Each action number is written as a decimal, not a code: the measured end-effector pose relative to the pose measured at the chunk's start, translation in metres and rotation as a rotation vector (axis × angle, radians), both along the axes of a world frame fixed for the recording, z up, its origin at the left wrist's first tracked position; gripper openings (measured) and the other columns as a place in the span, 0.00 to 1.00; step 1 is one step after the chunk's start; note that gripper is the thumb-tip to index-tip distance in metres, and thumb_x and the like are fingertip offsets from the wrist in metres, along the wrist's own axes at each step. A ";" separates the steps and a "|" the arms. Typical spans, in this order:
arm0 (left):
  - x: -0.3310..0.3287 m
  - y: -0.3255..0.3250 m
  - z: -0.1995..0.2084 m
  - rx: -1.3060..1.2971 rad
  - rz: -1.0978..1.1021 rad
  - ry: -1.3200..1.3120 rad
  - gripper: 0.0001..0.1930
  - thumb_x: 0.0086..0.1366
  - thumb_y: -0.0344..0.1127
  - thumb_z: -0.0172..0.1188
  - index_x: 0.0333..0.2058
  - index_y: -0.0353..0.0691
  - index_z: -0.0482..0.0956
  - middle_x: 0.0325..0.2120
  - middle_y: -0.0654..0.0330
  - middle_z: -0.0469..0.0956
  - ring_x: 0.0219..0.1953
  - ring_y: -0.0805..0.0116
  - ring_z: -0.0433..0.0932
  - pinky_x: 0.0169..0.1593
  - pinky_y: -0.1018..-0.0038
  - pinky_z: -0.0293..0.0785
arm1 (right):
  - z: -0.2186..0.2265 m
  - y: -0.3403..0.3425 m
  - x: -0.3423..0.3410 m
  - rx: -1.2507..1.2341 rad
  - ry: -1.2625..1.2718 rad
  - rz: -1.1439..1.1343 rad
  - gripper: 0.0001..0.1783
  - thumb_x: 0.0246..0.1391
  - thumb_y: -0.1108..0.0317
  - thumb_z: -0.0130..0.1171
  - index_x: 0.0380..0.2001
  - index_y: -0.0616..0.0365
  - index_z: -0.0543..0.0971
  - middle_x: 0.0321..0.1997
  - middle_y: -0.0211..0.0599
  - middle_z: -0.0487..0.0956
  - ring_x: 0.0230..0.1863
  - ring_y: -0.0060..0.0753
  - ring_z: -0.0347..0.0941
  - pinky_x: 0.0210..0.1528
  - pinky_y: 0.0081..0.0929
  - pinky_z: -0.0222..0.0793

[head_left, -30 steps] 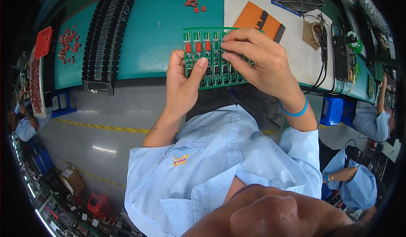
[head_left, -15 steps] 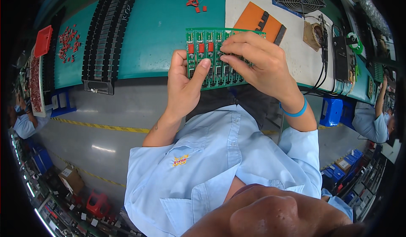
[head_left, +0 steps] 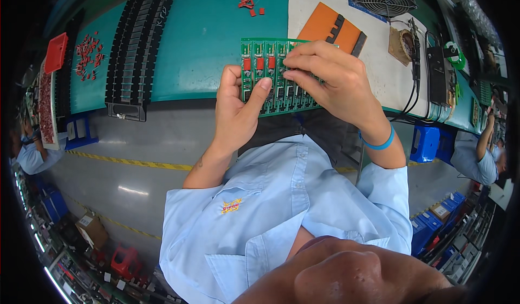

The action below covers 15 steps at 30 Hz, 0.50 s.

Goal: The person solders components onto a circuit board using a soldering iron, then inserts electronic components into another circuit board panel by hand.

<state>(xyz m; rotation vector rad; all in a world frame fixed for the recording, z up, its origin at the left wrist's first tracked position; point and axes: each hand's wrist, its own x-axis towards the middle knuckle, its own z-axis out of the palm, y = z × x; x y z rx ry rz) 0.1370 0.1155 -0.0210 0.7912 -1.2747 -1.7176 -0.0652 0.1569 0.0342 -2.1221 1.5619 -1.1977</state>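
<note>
A green circuit board panel (head_left: pixel 280 94) is held up in front of me, just over the near edge of the bench. Its parallel strips carry small dark parts, and red block-shaped components (head_left: pixel 260 64) sit on the left strips. My left hand (head_left: pixel 237 111) grips the panel's left side, thumb lying across its face and fingers behind. Over the right half, my right hand (head_left: pixel 341 82) is closed in a pinch, its fingertips at a strip beside the rightmost visible red component. Whatever lies between those fingertips is too small to make out. This hand covers much of the panel's right part.
Loose red components (head_left: pixel 246 2) lie on the green mat (head_left: pixel 211 44), and a bigger pile (head_left: pixel 88 55) lies far left. A black slatted rack (head_left: pixel 142 38) stands between them. Right are an orange board (head_left: pixel 325 25), a fan (head_left: pixel 385 0) and cables (head_left: pixel 416 71). Other people sit at both sides.
The panel and both hands have shifted slightly right and toward me. The right hand keeps its pinch at the same strip.
</note>
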 end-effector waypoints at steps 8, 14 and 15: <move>0.001 0.000 0.001 0.009 -0.011 -0.011 0.10 0.74 0.27 0.62 0.48 0.37 0.70 0.35 0.63 0.79 0.32 0.83 0.72 0.38 0.84 0.70 | 0.002 -0.003 -0.003 -0.002 0.022 0.043 0.09 0.50 0.80 0.73 0.37 0.64 0.87 0.44 0.36 0.86 0.36 0.31 0.80 0.37 0.24 0.75; 0.004 -0.001 -0.002 0.039 -0.012 0.006 0.10 0.75 0.27 0.61 0.48 0.36 0.70 0.36 0.63 0.79 0.33 0.83 0.73 0.38 0.85 0.70 | 0.002 -0.008 0.001 -0.070 0.166 0.079 0.09 0.52 0.78 0.73 0.38 0.64 0.87 0.46 0.37 0.86 0.38 0.34 0.80 0.41 0.26 0.75; 0.005 -0.001 -0.002 0.040 -0.006 0.015 0.10 0.75 0.27 0.61 0.48 0.36 0.70 0.36 0.63 0.79 0.33 0.83 0.73 0.38 0.85 0.70 | 0.003 -0.009 0.003 -0.065 0.193 0.084 0.09 0.52 0.78 0.73 0.38 0.63 0.88 0.47 0.37 0.86 0.39 0.34 0.79 0.42 0.26 0.75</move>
